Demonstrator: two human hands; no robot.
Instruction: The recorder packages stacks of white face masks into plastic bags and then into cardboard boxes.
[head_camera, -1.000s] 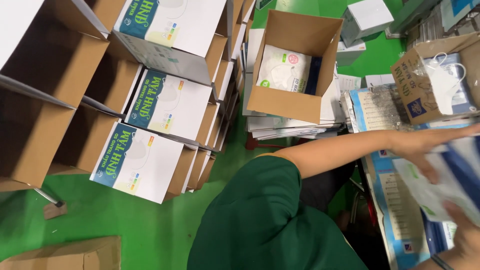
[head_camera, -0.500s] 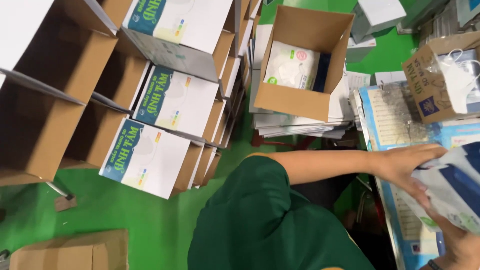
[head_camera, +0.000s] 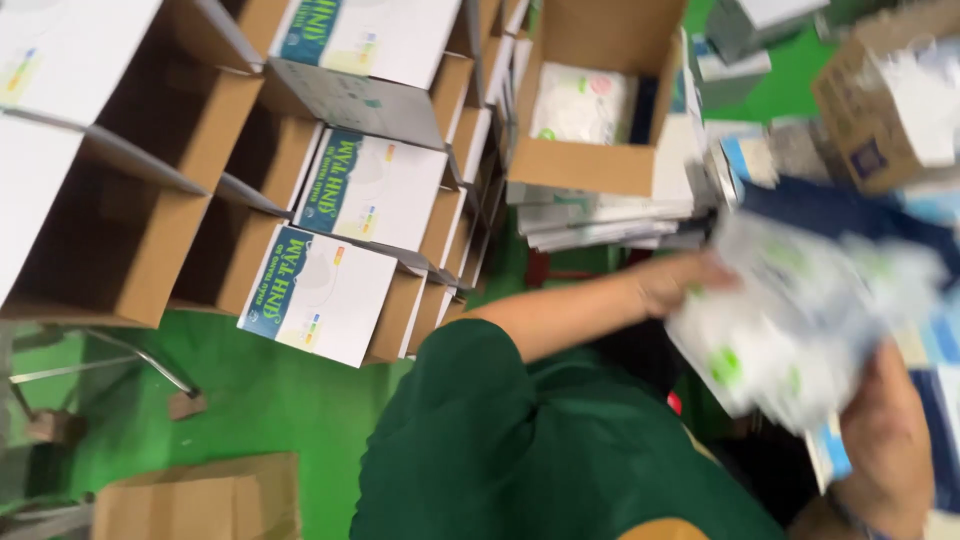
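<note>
A blurred bundle of clear plastic packets with white contents and green marks is held between both hands. My left hand, on a bare arm coming from a dark green sleeve, grips the bundle's left edge. My right hand holds it from below at the lower right. An open brown carton with white packets inside sits just beyond the bundle, on a stack of flat printed sheets.
Rows of open brown cartons with white and green printed flaps fill the left side. A green floor lies beneath, with another cardboard box at the bottom left. A brown box of packets stands at the top right.
Both hands have lifted the bundle of packets and carried it left, towards the open carton. The view has closed in and become blurrier.
</note>
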